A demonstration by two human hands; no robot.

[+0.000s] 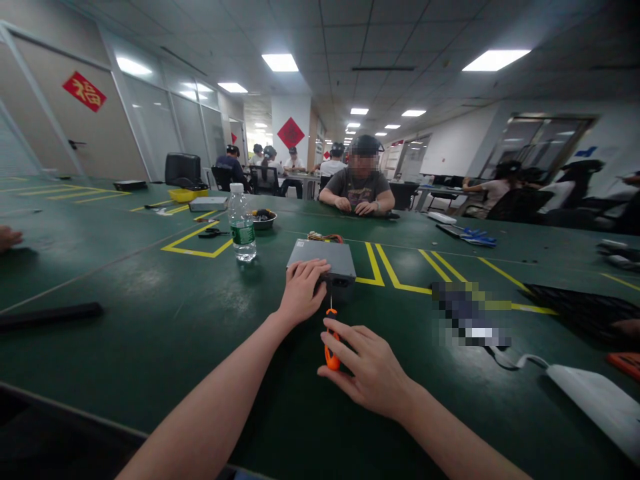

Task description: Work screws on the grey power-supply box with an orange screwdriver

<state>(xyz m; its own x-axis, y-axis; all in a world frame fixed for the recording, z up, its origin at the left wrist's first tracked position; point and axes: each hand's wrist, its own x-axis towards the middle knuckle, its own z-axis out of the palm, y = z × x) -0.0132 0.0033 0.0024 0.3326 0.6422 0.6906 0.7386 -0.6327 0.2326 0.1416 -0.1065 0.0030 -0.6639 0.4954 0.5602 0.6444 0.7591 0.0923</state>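
A grey metal box [327, 257] with coloured wires at its far end lies on the green table [150, 320]. My left hand [303, 290] rests flat on the near left corner of the box, fingers spread over its top. My right hand [369, 368] is closed round the orange handle of a small screwdriver [331, 347], whose thin shaft points at the box's near face.
A water bottle [242, 223] stands left of the box, with a dark bowl [263, 218] and scissors behind it. A person sits across the table. A white device with a cable [595, 397] lies at the right. A black bar [50, 313] lies at the left.
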